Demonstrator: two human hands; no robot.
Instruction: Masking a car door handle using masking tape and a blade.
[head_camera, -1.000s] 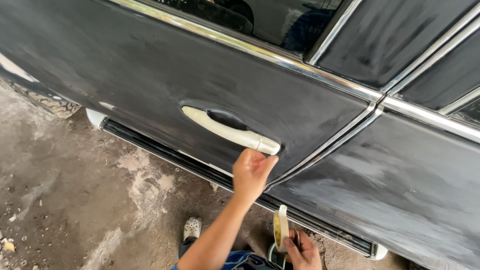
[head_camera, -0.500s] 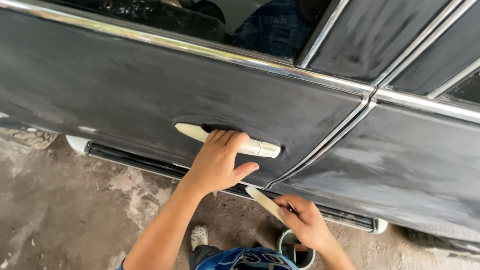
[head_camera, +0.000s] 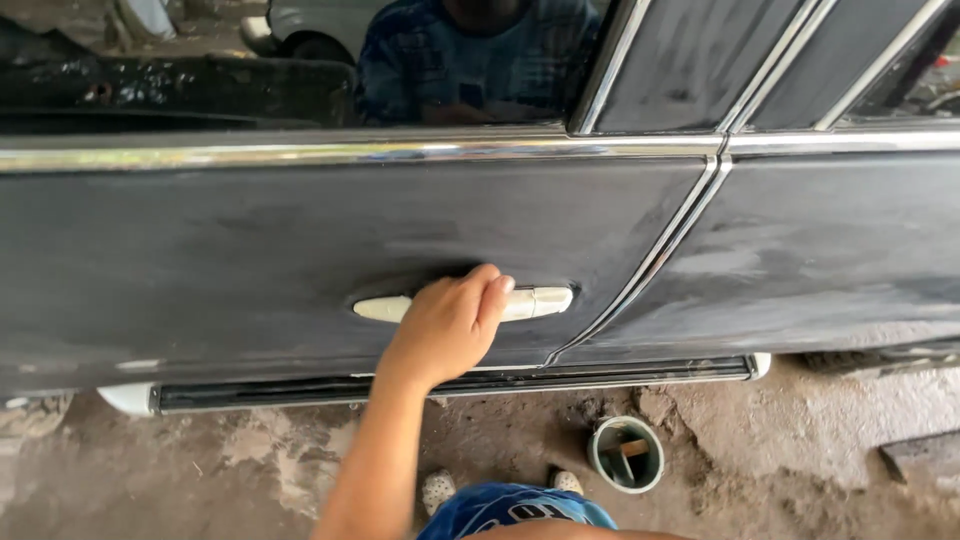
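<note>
The left hand (head_camera: 450, 325) curls over the cream plastic door handle (head_camera: 540, 302) on the dull black sanded car door (head_camera: 250, 250); a small green pot (head_camera: 626, 454) stands on the dirt floor (head_camera: 800, 450).

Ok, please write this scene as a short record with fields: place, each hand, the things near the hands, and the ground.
place: beside a dark, dull-sanded car door with a chrome trim strip under the window
left hand: left hand grips the pale door handle, fingers curled over its top
right hand: not in view
near things: small green pot with a stick inside, standing on the ground below the door
ground: bare dusty concrete floor
</note>
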